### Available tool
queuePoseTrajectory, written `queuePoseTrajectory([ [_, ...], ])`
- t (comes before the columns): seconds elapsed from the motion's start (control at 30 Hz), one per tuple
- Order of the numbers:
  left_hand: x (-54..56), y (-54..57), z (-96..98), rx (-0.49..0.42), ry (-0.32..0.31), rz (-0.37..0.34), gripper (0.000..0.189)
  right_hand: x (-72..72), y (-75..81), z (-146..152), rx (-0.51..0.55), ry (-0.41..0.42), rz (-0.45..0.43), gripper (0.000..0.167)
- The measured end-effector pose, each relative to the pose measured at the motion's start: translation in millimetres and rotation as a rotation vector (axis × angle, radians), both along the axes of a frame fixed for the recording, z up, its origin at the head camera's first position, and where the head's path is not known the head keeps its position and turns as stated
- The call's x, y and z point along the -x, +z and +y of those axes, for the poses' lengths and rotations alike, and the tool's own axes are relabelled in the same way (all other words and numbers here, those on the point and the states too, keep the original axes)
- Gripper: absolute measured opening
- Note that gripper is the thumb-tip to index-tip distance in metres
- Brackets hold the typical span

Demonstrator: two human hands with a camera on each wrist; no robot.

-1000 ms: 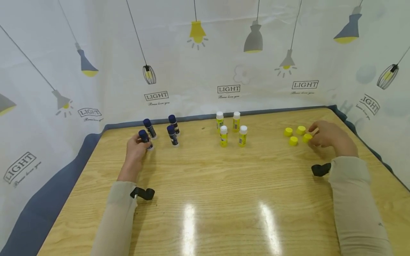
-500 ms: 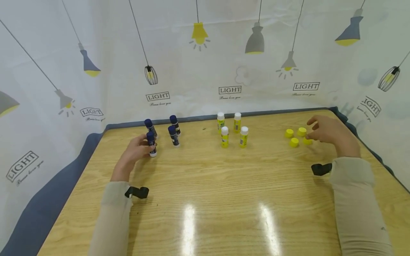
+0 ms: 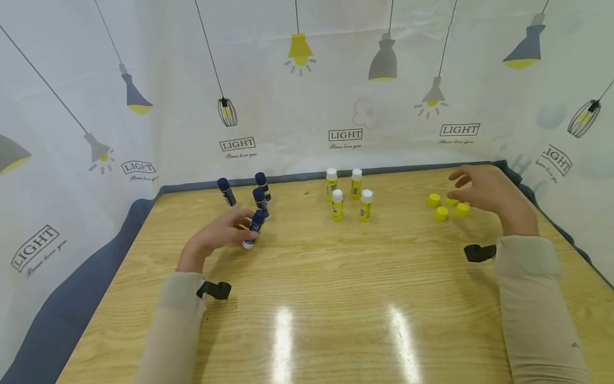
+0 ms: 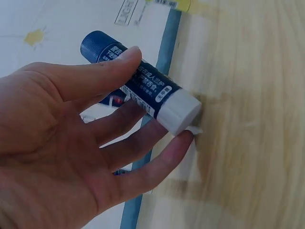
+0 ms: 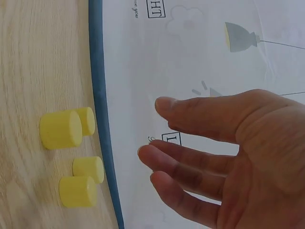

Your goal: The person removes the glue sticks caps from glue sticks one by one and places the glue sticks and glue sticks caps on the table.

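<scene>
In my left hand (image 3: 218,234) I hold a navy glue stick (image 4: 155,90), tilted, with its white base slanting down. The thumb lies across its label and the fingers support it from the other side. Close behind it stand three more navy glue sticks, among them the left one (image 3: 227,192). My right hand (image 3: 496,194) hovers over several short yellow cylinders (image 3: 462,210), partly hiding the back one in the head view. Its thumb and fingers are apart with nothing between them, as the right wrist view shows.
Several yellow glue sticks (image 3: 365,205) with white caps stand upright at the middle back of the wooden table (image 3: 336,282). A white cloth (image 3: 288,106) printed with lamps hangs behind the table. Black camera mounts (image 3: 214,290) stick out from both wrists.
My left hand has lifted the navy glue stick from the front left spot and carried it right and nearer, tilting it. My right hand has shifted from the right-hand yellow cylinder toward the back one.
</scene>
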State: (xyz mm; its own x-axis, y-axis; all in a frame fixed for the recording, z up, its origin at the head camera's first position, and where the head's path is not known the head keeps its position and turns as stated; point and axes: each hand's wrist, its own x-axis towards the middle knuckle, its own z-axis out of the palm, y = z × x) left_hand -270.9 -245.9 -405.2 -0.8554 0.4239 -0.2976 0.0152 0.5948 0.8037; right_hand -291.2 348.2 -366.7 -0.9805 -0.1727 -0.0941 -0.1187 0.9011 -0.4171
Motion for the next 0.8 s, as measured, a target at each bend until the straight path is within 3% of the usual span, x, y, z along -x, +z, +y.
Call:
queuePoseTrajectory([
  [0.13,-3.6,-0.4,19.2,0.011,-0.042,0.005,0.061,-2.5,4.6,-9.2,0.013,0.017,0.013,0.062],
  [0.47,-17.2,6.8,74.2,-0.015,-0.131,0.058,0.043,-14.8,23.5,-45.8,0.184,0.085,0.043,0.046],
  [0.8,-34.8,14.6,118.7,0.039,-0.102,0.21,0.045,-33.4,41.8,-85.7,0.122,0.202,0.137,0.033],
])
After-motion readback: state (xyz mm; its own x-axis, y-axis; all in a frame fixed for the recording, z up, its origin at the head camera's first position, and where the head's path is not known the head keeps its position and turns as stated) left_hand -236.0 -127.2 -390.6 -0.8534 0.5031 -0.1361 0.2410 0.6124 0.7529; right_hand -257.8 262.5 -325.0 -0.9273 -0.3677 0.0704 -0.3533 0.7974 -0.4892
